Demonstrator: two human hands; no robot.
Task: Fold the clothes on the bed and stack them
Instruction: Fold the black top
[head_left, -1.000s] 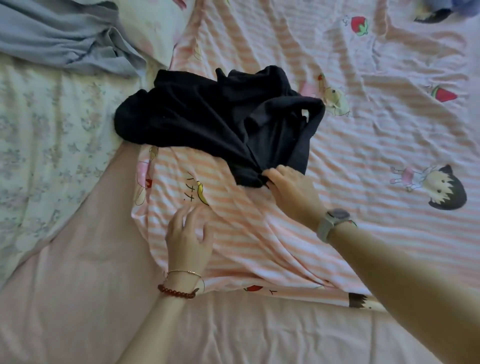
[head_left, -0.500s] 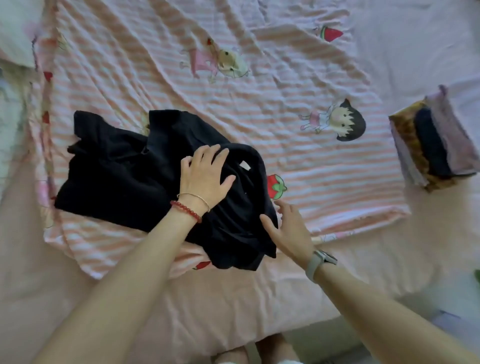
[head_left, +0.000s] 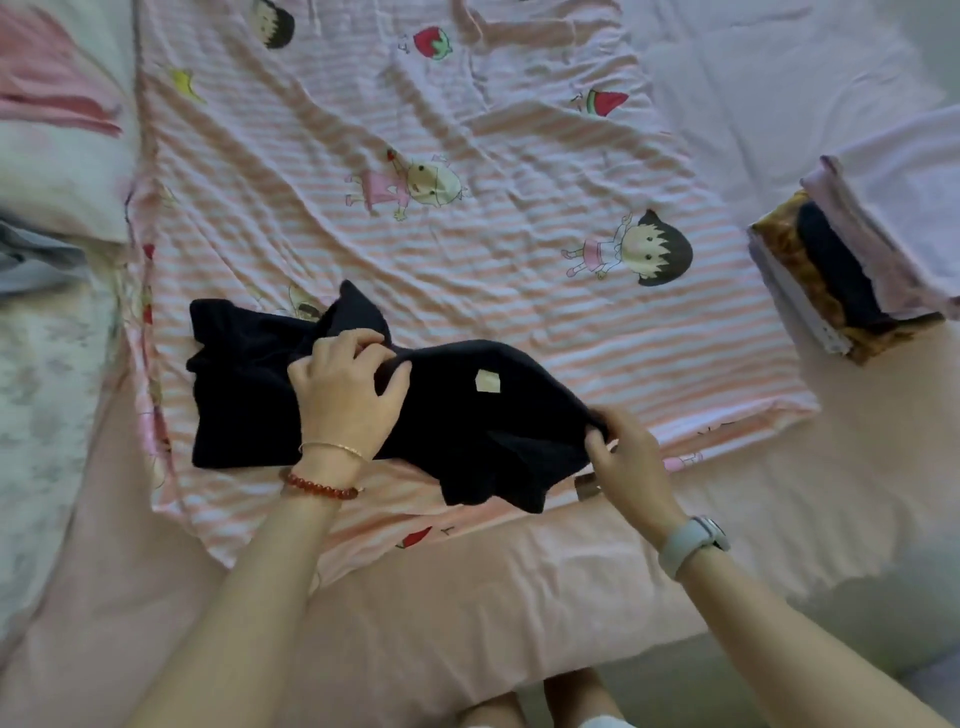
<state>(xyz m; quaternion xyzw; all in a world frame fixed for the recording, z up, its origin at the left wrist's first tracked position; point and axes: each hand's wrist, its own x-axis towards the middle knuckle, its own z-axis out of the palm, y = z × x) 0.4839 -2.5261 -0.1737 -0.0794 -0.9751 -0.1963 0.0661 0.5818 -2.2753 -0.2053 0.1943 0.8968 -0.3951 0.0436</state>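
A crumpled black garment (head_left: 467, 415) with a small pale label lies on the pink striped cartoon sheet (head_left: 519, 249) near the bed's front edge. My left hand (head_left: 345, 392), with a red bead bracelet, grips a bunch of the black cloth near its upper middle. My right hand (head_left: 631, 457), with a grey watch on the wrist, pinches the garment's right edge. A stack of folded clothes (head_left: 852, 275) sits at the right, with purple, black and brown patterned layers.
A pink and white pillow (head_left: 57, 156) lies at the far left, with grey-blue cloth (head_left: 31, 260) below it. The plain pink bedsheet (head_left: 467, 623) runs along the front edge. My feet (head_left: 545, 706) show on the floor below.
My left hand has gone from lying flat on the black garment to gripping its cloth. My right hand has closed on the garment's right edge. The view has shifted slightly.
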